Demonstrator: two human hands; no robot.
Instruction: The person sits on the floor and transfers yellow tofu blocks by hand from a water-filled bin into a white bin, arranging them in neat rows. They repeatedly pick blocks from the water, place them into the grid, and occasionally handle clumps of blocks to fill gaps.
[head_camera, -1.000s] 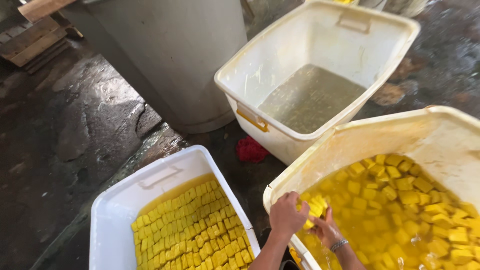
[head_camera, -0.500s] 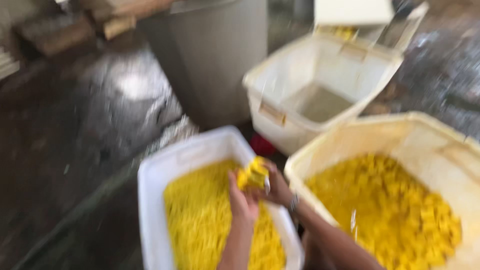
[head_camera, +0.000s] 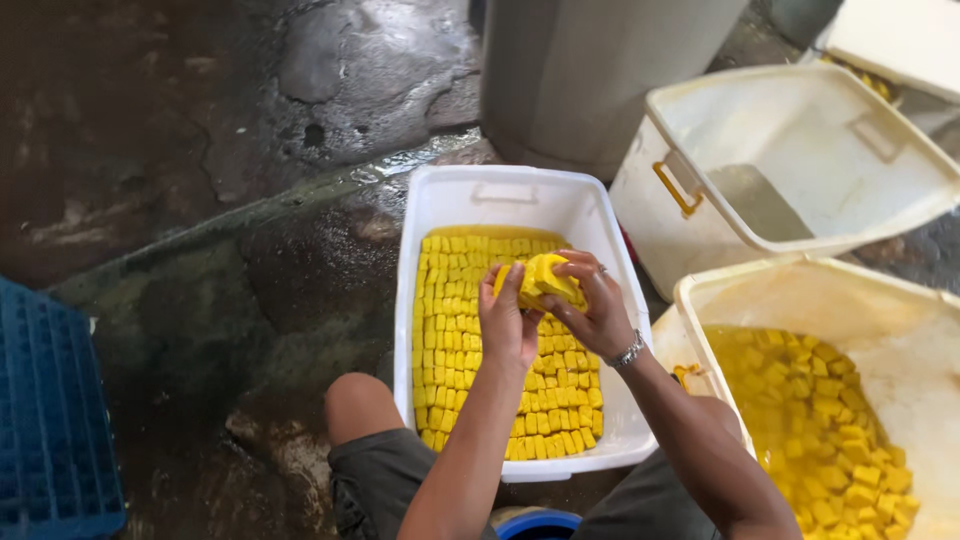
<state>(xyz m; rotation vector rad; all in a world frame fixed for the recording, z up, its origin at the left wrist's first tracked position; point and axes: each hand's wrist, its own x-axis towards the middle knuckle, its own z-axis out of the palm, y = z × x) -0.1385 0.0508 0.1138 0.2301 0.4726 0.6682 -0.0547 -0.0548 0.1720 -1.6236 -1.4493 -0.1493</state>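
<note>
Now we hold a small stack of yellow blocks (head_camera: 545, 278) between both hands above the white tub (head_camera: 437, 205), over its far right part, where the packed rows leave a gap along the right wall. Our left hand (head_camera: 507, 322) presses the stack from the near left side, its grip closed flat against the blocks; our right hand (head_camera: 597, 307) curls over the top and right side, its grip clamped on the same stack. A metal bracelet (head_camera: 628, 352) sits on the right wrist.

The white tub stands on the wet floor (head_camera: 200, 150) between our knees and is nearly full of neat rows of yellow blocks in yellowish liquid. At our right, the cream tub (head_camera: 690, 295) holds loose yellow blocks heaped without order. Beyond it, an open cream tub (head_camera: 700, 110) with an orange handle holds only murky liquid, beside a grey bin (head_camera: 590, 70). A blue crate (head_camera: 50, 420) lies at the left edge.

We judge the step in hand to be placing: the stack is carried over and needs lowering, kept square, into the free strip against the right wall, without upsetting the neighbouring rows.
</note>
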